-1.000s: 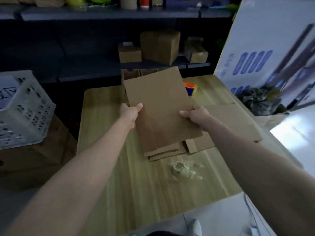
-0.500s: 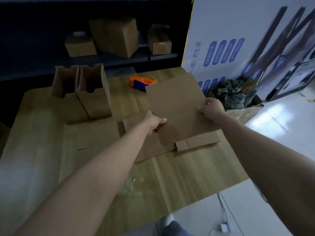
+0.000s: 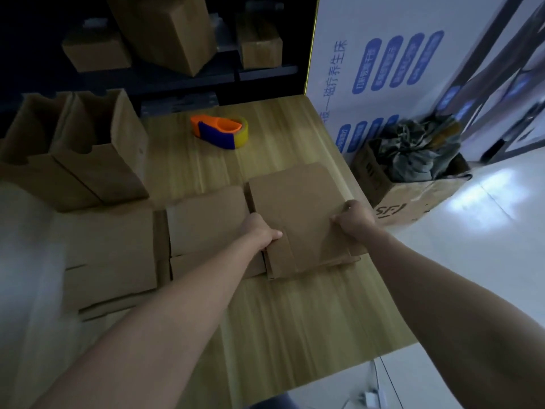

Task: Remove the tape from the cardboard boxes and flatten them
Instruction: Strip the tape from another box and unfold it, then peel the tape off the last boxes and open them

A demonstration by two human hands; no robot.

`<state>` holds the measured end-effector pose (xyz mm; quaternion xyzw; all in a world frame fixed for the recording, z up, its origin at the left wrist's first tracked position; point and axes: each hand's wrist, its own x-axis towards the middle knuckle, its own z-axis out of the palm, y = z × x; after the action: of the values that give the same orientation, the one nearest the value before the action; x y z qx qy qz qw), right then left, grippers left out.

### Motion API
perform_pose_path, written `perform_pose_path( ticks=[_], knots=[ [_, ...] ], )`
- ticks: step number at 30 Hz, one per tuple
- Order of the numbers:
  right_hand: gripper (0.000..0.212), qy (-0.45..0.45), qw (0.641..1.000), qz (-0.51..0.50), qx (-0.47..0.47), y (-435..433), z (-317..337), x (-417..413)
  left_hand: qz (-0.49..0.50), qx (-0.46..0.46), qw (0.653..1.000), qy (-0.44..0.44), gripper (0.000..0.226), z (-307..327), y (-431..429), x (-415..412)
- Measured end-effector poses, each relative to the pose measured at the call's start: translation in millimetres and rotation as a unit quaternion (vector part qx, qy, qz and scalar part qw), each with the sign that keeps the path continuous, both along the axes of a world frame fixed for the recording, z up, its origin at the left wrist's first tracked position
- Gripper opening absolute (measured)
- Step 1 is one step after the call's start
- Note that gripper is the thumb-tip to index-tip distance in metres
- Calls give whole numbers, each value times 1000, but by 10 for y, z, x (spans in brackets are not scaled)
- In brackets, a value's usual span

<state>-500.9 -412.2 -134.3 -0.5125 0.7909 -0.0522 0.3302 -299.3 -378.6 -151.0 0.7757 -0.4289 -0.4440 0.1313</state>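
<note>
A flattened brown cardboard box lies on a pile of flat cardboard at the right edge of the wooden table. My left hand grips its left edge, thumb on top. Its right edge is held by my right hand, fingers curled over the rim. To the left lies more flattened cardboard, and a further flat stack sits beyond that. Two opened boxes stand upright at the table's back left.
An orange and blue tape dispenser sits at the back of the table. Taped boxes stand on a dark shelf behind. On the floor to the right stands a carton of dark cloth, before a white printed panel.
I carried the flat box from in front of me to the right and lowered it onto the pile at the table's right edge. The view turned right and down.
</note>
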Motion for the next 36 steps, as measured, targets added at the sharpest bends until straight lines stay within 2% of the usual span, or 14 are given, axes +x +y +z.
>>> perform_pose_path(
  ticks=[4,7,15,17,19,21,25,29,32,36],
  knots=[
    [69,16,999,5,43,-46,-257,52,-49,14,995,-81,32,-5,-64,-58],
    [69,20,999,5,38,-58,-364,110,-85,24,988,-127,30,-10,-91,-68],
    [72,68,997,13,44,-109,-454,157,-80,13,986,-144,30,-92,-73,-52],
    [74,116,992,28,51,-82,-369,205,-93,15,985,-143,29,-40,-60,-54],
    [63,180,981,66,18,-63,-223,305,-95,-15,985,-143,26,41,-35,-32],
    [48,201,973,106,-33,-90,-31,483,-78,-60,986,-132,26,159,-11,65],
    [50,117,965,202,-118,-178,466,1168,-53,-133,986,-83,28,471,21,618],
    [46,38,940,286,-181,-127,821,2146,-37,-151,985,-75,24,684,225,1489],
    [52,11,919,342,-195,24,939,2889,-1,-167,982,-85,15,775,500,2156],
    [54,-10,896,398,-196,277,1009,3673,64,-180,976,-105,14,866,850,2911]
  ],
)
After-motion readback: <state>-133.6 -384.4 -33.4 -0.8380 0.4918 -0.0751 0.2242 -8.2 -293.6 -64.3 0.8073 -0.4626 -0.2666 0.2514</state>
